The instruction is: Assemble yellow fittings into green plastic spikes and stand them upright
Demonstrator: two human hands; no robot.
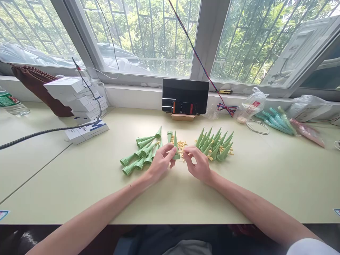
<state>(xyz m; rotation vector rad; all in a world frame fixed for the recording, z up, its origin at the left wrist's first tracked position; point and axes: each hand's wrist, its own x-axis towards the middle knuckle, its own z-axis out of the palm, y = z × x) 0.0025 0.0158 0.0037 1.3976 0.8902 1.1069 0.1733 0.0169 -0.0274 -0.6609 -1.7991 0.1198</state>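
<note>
My left hand is closed around a green plastic watering spike, its pointed tip upward. From the right, my right hand pinches a small yellow valve against the side of that spike; how far it sits in the spike is hidden. Behind the hands lies a heap of small yellow valves, with one green spike standing beside it, wide end up. Several green spikes lie loosely to the left. At the right, a cluster of spikes stands tip up with yellow valves on them.
A phone with a running timer leans on a black tablet at the back. White boxes are stacked at the left, with a black cable across the table. Plastic bags and a thin white cable lie at the back right.
</note>
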